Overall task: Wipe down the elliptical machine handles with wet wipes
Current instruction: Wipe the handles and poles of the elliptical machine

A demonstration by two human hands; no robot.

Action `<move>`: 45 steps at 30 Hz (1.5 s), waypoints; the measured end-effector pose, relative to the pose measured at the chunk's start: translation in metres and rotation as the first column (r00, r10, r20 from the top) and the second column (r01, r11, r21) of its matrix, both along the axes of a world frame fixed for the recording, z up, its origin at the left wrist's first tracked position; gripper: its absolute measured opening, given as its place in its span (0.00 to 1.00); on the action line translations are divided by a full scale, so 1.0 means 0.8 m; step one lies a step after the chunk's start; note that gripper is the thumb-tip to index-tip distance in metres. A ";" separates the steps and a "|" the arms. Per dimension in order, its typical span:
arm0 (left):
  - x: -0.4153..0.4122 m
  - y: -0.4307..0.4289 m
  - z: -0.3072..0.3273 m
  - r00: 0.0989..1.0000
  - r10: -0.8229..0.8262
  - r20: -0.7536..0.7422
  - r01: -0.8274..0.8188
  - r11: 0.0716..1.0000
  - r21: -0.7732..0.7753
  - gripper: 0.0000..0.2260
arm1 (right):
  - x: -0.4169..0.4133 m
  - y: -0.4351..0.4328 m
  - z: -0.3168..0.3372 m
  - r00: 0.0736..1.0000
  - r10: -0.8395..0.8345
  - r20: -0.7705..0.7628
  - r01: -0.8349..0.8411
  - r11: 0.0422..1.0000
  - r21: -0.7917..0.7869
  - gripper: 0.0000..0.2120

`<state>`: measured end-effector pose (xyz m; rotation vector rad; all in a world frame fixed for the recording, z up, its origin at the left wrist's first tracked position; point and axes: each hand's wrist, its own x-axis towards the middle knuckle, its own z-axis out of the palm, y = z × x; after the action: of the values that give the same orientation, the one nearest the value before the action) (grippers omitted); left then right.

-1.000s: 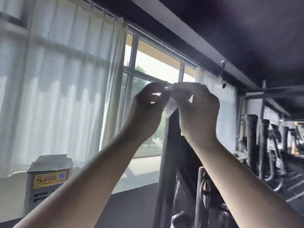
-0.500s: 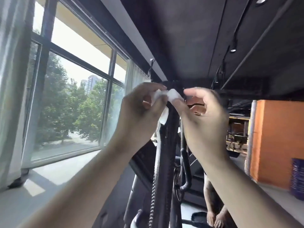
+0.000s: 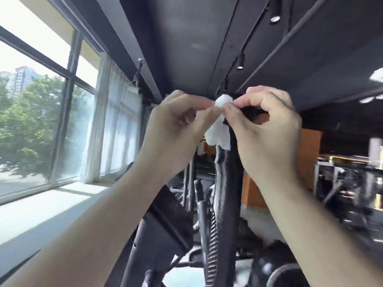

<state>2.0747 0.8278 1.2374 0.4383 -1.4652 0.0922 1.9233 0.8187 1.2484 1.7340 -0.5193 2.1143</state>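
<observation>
**One wipe, two hands, one handle top**

One white wet wipe sits just above the middle of the view, bunched into a small wad at its top and hanging down in a loose flap. It lies over the top end of one dark elliptical handle. The flap falls on the handle's 9 o'clock side.

Two bare hands meet at the wad. The left hand, coming in from 7 o'clock, pinches the wipe between thumb and forefinger, with the other fingers curled. The right hand, coming in from 5 o'clock, pinches the same wad from the 3 o'clock side, its fingers curled as well. The fingertips of the two hands nearly touch across the wipe.

The handle's long axis runs close to upright, from 6 o'clock to the centre, with its free end pointing to 12 o'clock at the dark ceiling. Just beside it, on the 9 o'clock side, one thinner bar runs almost parallel, with one coiled cable between the two.

One window fills the 9 o'clock side, with one pale curtain hanging at its inner edge. Two spotlights show plainly on the ceiling towards 1 o'clock. One orange wall stands at 3 o'clock; the machines beyond it are blurred.
</observation>
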 end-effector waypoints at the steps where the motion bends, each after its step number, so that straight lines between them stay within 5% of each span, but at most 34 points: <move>1: 0.003 -0.005 0.000 0.996 -0.094 0.008 0.094 0.995 0.013 0.01 | 0.004 0.003 -0.002 1.000 -0.029 0.008 0.029 0.999 0.018 0.07; 8: 0.005 -0.051 0.005 0.891 -0.453 0.015 0.453 0.891 0.011 0.04 | 0.022 0.036 -0.015 0.965 -0.256 0.054 0.244 0.956 0.164 0.04; 16: -0.004 -0.064 -0.018 0.768 -0.635 -0.083 0.640 0.766 0.068 0.02 | 0.044 0.067 -0.062 0.882 -0.463 0.088 0.419 0.856 0.304 0.17; 23: -0.009 -0.054 -0.015 0.754 -0.620 -0.215 0.654 0.741 0.153 0.06 | 0.062 0.087 -0.056 0.857 -0.512 0.054 0.444 0.789 0.425 0.23; 27: -0.017 -0.051 -0.030 0.861 -0.491 -0.128 0.504 0.858 0.102 0.08 | 0.062 0.092 -0.055 0.860 -0.508 0.054 0.435 0.784 0.444 0.20; 33: -0.016 -0.047 -0.059 0.923 -0.381 -0.057 0.386 0.910 0.151 0.14 | 0.056 0.091 -0.062 0.890 -0.450 0.075 0.373 0.812 0.449 0.17; 38: -0.004 -0.032 -0.091 0.888 -0.460 -0.021 0.455 0.868 0.198 0.08 | 0.061 0.083 -0.079 0.879 -0.455 0.143 0.356 0.826 0.438 0.16; 45: 0.008 -0.059 -0.029 0.783 -0.621 -0.038 0.622 0.778 0.094 0.05 | 0.072 0.076 -0.066 0.808 -0.509 0.298 0.343 0.817 0.463 0.15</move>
<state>2.0812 0.7809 1.2144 0.0114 -1.5479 -0.5205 1.9805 0.8792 1.1957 1.1525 -1.4041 2.1110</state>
